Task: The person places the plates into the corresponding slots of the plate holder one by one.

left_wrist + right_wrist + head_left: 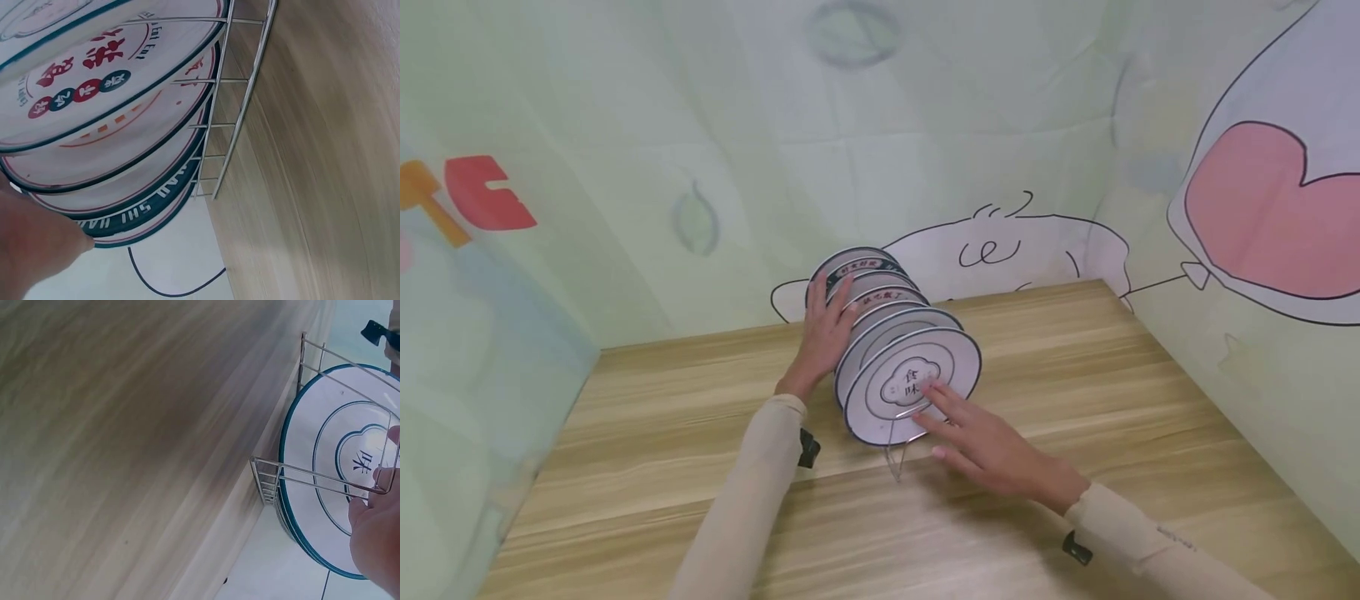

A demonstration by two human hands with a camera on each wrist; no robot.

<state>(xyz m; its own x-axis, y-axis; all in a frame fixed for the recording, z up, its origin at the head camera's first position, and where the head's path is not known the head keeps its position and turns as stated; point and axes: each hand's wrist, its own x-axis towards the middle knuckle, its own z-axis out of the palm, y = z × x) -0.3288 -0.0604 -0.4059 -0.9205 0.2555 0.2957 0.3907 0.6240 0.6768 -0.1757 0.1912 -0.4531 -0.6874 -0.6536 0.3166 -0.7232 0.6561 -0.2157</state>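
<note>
Several white plates [955,371] with dark rims stand on edge, one behind another, in a wire dish rack [240,103]. The front plate has a ringed emblem with dark characters; red characters and a teal band show on plates behind it. My left hand [826,337] rests along the upper left rims of the rear plates, its fingers stretched forward. In the left wrist view, part of that hand lies at the rearmost rim. My right hand [992,446] reaches to the front plate with spread fingers, the fingertips at its face beside the rack's front wire loop [390,456].
The rack stands on a wood-grain table [685,467] near its back edge. Close behind hangs a pale printed cloth [745,167] with cartoon drawings, which also covers the left and right sides. Black clips [1077,548] hang by both sleeves.
</note>
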